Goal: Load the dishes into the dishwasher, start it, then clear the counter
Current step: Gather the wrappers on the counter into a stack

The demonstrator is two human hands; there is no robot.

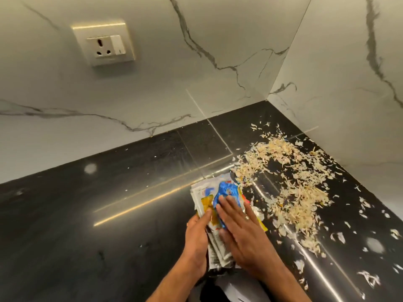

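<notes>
Many pale peelings [292, 184], perhaps garlic skins, litter the black counter [109, 203].

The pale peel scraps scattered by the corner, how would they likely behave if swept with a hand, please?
The peel scraps look thin and papery, so probably very light and apt to scatter. The black counter looks glossy, so they should slide easily, though small flakes may stick.
</notes>
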